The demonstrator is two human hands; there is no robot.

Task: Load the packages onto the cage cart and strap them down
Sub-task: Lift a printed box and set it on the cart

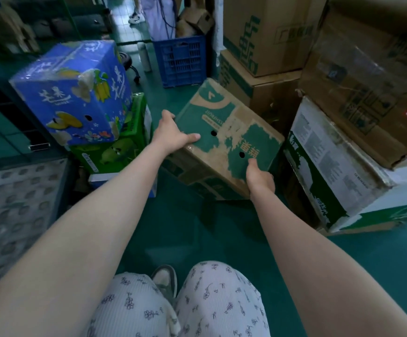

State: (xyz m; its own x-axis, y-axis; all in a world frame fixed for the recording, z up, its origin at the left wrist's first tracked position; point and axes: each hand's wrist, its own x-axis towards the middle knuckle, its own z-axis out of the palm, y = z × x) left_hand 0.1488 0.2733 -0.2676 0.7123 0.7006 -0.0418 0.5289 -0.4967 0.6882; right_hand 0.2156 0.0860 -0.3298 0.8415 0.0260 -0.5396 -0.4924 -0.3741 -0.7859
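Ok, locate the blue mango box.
Head view, left side: the blue mango box sits tilted atop a green carton, left of the worn carton the left hand grips.

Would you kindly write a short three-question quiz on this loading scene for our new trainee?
1. True or false: the left hand and the right hand both grip the green-printed carton.
2. The blue mango box rests on: A) a green box; B) a wooden pallet; C) a plastic chair.
3. How many round holes show on the carton's top face?
Key: 1 true; 2 A; 3 two.
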